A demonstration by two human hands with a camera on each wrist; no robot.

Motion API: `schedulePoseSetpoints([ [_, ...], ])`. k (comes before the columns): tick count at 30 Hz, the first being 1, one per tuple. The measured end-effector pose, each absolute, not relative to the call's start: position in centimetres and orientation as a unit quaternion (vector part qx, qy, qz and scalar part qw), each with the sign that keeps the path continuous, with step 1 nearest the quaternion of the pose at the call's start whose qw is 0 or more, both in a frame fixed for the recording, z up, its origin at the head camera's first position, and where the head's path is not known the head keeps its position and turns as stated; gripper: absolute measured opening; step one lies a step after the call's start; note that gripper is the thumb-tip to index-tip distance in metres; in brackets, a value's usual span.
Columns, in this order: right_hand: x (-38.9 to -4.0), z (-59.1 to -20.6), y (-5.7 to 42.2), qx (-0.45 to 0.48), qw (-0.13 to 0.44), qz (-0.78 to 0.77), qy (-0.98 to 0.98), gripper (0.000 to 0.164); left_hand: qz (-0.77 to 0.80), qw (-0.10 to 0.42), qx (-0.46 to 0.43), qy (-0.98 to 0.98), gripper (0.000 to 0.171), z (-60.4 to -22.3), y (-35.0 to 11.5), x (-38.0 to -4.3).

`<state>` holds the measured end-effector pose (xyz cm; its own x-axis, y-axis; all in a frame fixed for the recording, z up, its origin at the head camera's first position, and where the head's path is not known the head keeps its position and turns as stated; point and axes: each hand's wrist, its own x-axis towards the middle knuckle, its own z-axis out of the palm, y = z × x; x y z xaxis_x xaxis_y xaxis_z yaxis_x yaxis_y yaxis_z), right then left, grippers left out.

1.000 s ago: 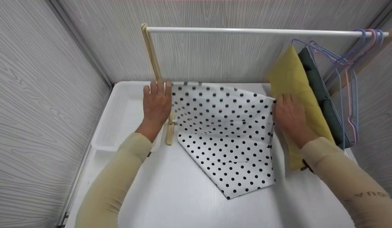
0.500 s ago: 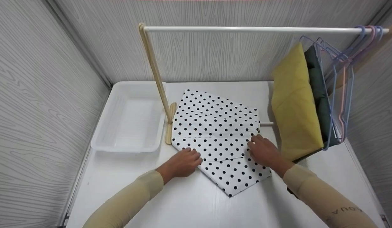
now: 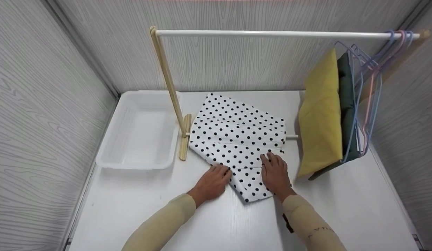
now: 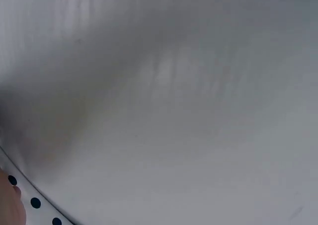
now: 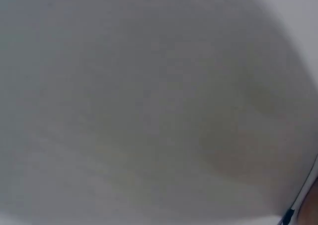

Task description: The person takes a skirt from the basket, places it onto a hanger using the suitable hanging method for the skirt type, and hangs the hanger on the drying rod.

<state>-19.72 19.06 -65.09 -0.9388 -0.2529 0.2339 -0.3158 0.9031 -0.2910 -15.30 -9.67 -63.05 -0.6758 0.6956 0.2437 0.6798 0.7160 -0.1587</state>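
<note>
A white cloth with black polka dots (image 3: 240, 134) lies spread on the white table (image 3: 188, 223), with creases running across it and a point toward the front. My left hand (image 3: 213, 182) touches its slanting left edge, and a small ridge stands in the fabric just below those fingers. Farther right, my right hand (image 3: 277, 174) rests on the cloth's lower right part, fingers pointing away from me. In the left wrist view a bit of thumb (image 4: 10, 202) shows on the dotted border. Only a sliver of hand (image 5: 310, 207) and cloth edge shows in the right wrist view.
A white plastic tray (image 3: 139, 139) stands at left. Behind the cloth rises a wooden-legged rack with a white rail (image 3: 271, 33); its lower bar (image 3: 292, 137) passes the cloth. Blue and pink hangers (image 3: 371, 101) hang at right, beside a yellow cloth (image 3: 320, 115) and dark green one (image 3: 347, 101).
Both hands came down from the cloth's raised far edge, which now lies on the table. Since then the hands moved closer together, and the cloth's front point shifted slightly away from me.
</note>
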Motion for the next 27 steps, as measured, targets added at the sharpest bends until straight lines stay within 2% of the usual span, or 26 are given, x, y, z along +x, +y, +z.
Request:
schedulePoseSetpoints([
  [2, -19.9, -65.0, 19.0, 0.14, 0.098, 0.169, -0.971, 0.042, 0.009, 0.14, -0.362, -0.922, 0.04, -63.4, -9.2, -15.6],
  [6, -19.4, -65.0, 19.3, 0.13, 0.069, 0.169, -0.975, 0.043, -0.016, 0.111, -0.338, -0.934, 0.068, -64.3, -7.8, -15.5],
  [9, -19.2, -65.1, 19.4, 0.132, 0.065, 0.168, -0.975, 0.043, -0.009, 0.129, -0.303, -0.944, 0.076, -64.8, -6.2, -15.5],
  [11, -19.4, -65.2, 19.3, 0.143, 0.094, 0.167, -0.971, 0.041, 0.004, 0.172, -0.275, -0.946, 0.067, -64.8, -5.3, -16.0],
  [15, -19.7, -65.4, 19.0, 0.167, 0.154, 0.171, -0.959, 0.037, 0.038, 0.282, -0.262, -0.922, 0.035, -64.1, -4.8, -17.0],
  [17, -19.6, -65.6, 18.9, 0.168, 0.161, 0.172, -0.957, 0.037, 0.046, 0.315, -0.277, -0.907, 0.021, -63.6, -5.3, -17.1],
  [19, -19.4, -65.8, 18.8, 0.164, 0.155, 0.174, -0.959, 0.038, 0.048, 0.318, -0.284, -0.903, 0.013, -63.2, -5.5, -16.8],
  [21, -19.2, -65.7, 18.7, 0.157, 0.146, 0.175, -0.961, 0.039, 0.034, 0.284, -0.271, -0.919, 0.016, -62.9, -5.1, -16.0],
  [25, -19.3, -65.2, 18.7, 0.15, 0.125, 0.178, -0.964, 0.041, 0.011, 0.134, -0.195, -0.972, 0.07, -62.6, -2.2, -14.1],
  [27, -19.4, -65.0, 18.7, 0.15, 0.12, 0.174, -0.966, 0.04, 0.015, 0.077, -0.145, -0.986, 0.088, -62.7, -0.5, -13.7],
])
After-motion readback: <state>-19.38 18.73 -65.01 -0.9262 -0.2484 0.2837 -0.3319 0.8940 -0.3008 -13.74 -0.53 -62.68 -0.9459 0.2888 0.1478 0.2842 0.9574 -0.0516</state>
